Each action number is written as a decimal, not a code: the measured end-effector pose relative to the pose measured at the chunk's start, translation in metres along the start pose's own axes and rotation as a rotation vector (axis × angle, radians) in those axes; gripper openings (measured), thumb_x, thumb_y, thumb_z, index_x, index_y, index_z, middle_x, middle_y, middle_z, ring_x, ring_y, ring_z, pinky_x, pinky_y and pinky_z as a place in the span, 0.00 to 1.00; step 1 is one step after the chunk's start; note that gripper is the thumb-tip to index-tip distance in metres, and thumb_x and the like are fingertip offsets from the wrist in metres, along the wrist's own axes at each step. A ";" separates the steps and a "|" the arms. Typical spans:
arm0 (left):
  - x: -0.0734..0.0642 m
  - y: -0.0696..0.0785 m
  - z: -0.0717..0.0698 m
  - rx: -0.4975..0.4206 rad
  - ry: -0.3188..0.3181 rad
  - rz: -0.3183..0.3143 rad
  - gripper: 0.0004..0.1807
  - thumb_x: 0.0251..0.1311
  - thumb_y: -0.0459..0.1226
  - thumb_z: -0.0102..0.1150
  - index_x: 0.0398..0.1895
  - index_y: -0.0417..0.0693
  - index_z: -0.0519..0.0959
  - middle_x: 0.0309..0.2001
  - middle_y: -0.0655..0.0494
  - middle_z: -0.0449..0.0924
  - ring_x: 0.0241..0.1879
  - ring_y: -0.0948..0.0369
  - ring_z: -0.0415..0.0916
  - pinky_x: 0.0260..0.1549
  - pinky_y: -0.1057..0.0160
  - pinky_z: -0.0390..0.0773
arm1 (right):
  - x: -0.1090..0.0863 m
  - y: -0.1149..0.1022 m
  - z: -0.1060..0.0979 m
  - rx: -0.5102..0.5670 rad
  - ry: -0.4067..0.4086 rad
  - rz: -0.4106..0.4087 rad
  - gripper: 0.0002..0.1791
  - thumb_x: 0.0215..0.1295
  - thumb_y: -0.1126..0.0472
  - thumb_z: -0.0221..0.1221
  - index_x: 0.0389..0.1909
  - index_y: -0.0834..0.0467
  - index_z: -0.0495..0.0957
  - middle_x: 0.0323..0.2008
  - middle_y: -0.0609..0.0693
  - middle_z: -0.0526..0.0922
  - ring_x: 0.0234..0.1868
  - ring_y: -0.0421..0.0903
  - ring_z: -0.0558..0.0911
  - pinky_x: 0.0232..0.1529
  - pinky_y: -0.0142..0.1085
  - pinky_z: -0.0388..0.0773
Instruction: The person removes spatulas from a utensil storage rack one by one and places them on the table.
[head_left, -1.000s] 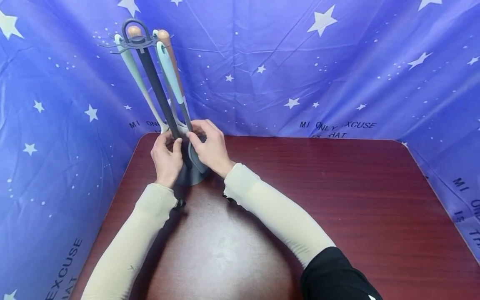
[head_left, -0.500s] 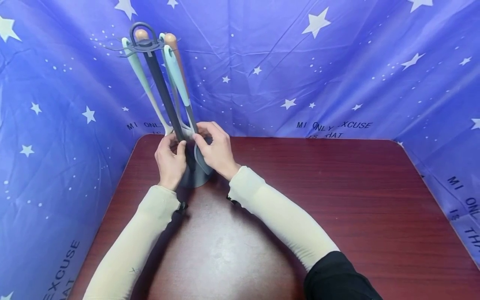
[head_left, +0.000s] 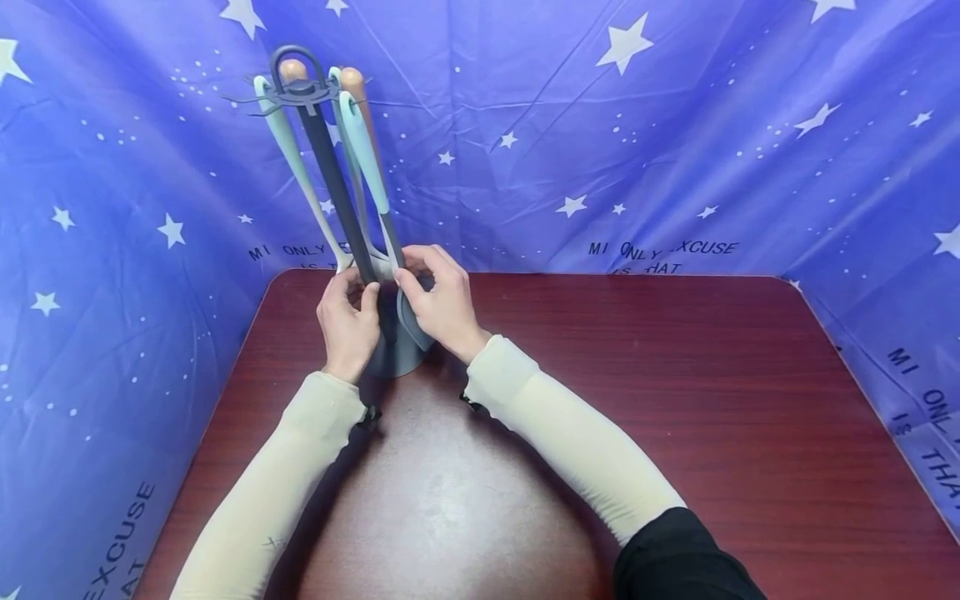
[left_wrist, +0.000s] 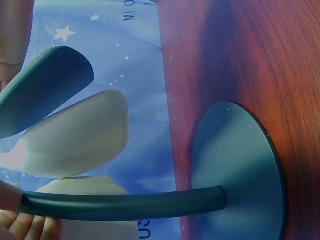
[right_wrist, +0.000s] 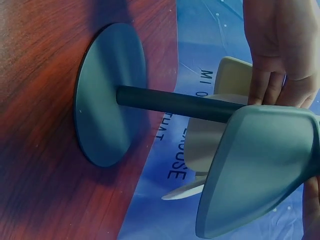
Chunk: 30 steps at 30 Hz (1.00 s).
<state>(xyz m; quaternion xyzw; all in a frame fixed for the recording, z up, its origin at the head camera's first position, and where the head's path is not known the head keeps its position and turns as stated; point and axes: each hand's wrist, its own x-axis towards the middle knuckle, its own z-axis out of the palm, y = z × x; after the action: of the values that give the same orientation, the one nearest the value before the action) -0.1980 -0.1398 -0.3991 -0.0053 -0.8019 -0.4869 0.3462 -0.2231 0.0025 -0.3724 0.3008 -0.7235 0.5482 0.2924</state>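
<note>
A dark utensil stand (head_left: 335, 167) with a round base (head_left: 393, 364) is upright on the table, with several utensils hanging from its top ring. My left hand (head_left: 348, 325) is at the lower pole, its thumb touching the pole and its fingers curled past it, beside a cream-headed utensil (head_left: 318, 208) with a mint handle. On the other side, my right hand (head_left: 446, 304) pinches the neck of a dark-headed spatula (head_left: 362, 150), also mint-handled. Its broad head (right_wrist: 260, 165) fills much of the right wrist view. A pale utensil head (left_wrist: 75, 135) hangs behind the pole.
The stand is near the back left of a reddish-brown table (head_left: 637, 400). A blue curtain with white stars (head_left: 510, 100) encloses the back and sides. Thin hooks and wooden handle ends (head_left: 352, 81) are at the stand's top.
The stand and both hands have shifted a little to the right across the table, keeping the same hold. The head view has also shifted slightly.
</note>
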 end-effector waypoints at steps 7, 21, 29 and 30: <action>-0.002 0.005 0.004 -0.007 -0.005 0.012 0.09 0.58 0.27 0.60 0.43 0.34 0.79 0.38 0.43 0.80 0.37 0.53 0.79 0.39 0.57 0.81 | -0.002 0.000 -0.005 -0.003 0.004 -0.003 0.10 0.60 0.68 0.62 0.43 0.65 0.79 0.34 0.53 0.81 0.36 0.43 0.80 0.42 0.30 0.78; -0.007 0.009 0.011 -0.026 -0.019 0.019 0.09 0.58 0.27 0.60 0.42 0.34 0.78 0.37 0.43 0.79 0.37 0.54 0.79 0.40 0.57 0.82 | -0.005 -0.002 -0.016 -0.022 0.016 0.002 0.10 0.59 0.68 0.62 0.43 0.64 0.80 0.32 0.52 0.80 0.36 0.43 0.80 0.42 0.31 0.77; -0.009 0.013 0.016 -0.025 -0.018 0.023 0.09 0.57 0.27 0.60 0.42 0.35 0.79 0.36 0.43 0.79 0.37 0.53 0.79 0.39 0.57 0.82 | -0.006 -0.001 -0.020 -0.031 0.026 0.007 0.11 0.59 0.68 0.62 0.43 0.64 0.80 0.33 0.52 0.81 0.37 0.43 0.80 0.42 0.31 0.77; -0.009 0.013 0.017 -0.025 -0.020 0.023 0.09 0.57 0.27 0.60 0.42 0.35 0.79 0.36 0.43 0.79 0.37 0.53 0.79 0.40 0.57 0.82 | -0.007 -0.001 -0.021 -0.033 0.027 0.008 0.11 0.59 0.68 0.63 0.43 0.64 0.79 0.34 0.52 0.81 0.37 0.43 0.80 0.42 0.31 0.77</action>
<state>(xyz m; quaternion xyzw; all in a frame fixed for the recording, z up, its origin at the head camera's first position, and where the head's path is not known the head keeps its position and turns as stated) -0.1957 -0.1168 -0.3983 -0.0235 -0.7992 -0.4927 0.3436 -0.2158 0.0238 -0.3718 0.2855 -0.7296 0.5414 0.3049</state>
